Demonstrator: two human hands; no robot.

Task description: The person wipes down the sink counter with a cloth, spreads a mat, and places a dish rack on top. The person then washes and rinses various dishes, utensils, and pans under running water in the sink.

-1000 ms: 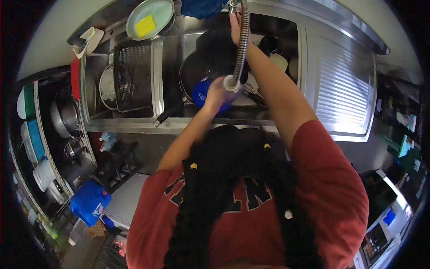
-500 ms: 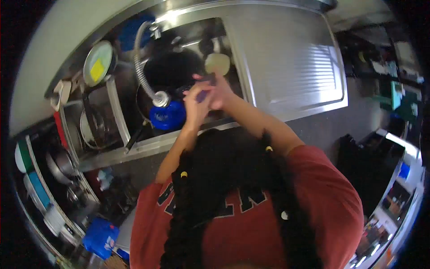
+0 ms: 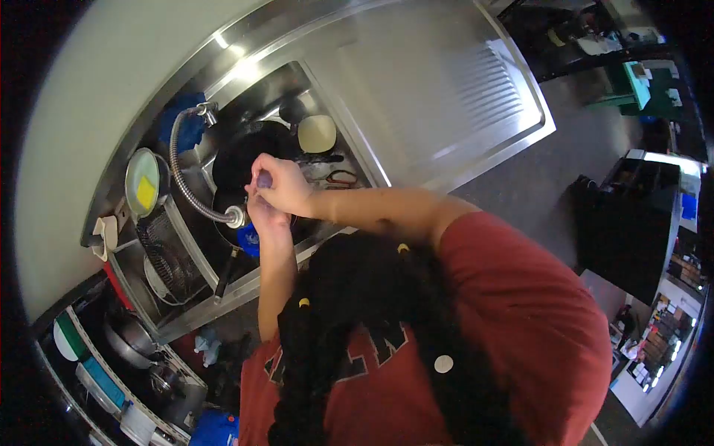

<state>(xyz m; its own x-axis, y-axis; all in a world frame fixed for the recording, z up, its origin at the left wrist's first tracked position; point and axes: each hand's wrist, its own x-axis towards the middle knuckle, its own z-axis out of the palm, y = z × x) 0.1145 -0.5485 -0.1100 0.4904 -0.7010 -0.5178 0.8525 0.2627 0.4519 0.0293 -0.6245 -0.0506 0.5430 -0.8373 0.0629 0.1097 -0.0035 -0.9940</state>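
My right hand (image 3: 290,189) is closed, its thumb and fingers curled round a small purple object (image 3: 264,179); its kind cannot be made out. My left hand (image 3: 268,223) presses against the same object from below, with its fingers partly hidden behind the right. Both hands are over the steel sink (image 3: 349,145). Beneath them lies a large black pan (image 3: 249,149). To the left of my hands hangs the flexible metal tap hose (image 3: 178,165), its spray head (image 3: 235,216) close to my left wrist. A blue object (image 3: 248,241) shows partly behind that wrist.
A pale square bowl (image 3: 317,134) and a dark cup (image 3: 293,111) stand in the sink. On the left are a plate with a yellow sponge (image 3: 146,193) and a second basin holding a wire strainer (image 3: 165,260). A ribbed steel drainboard (image 3: 416,97) extends right.
My view has turned and shifted. Both hands have moved left over the black pan, nearer the spray head, still together round the purple object. The blue object is now mostly covered.
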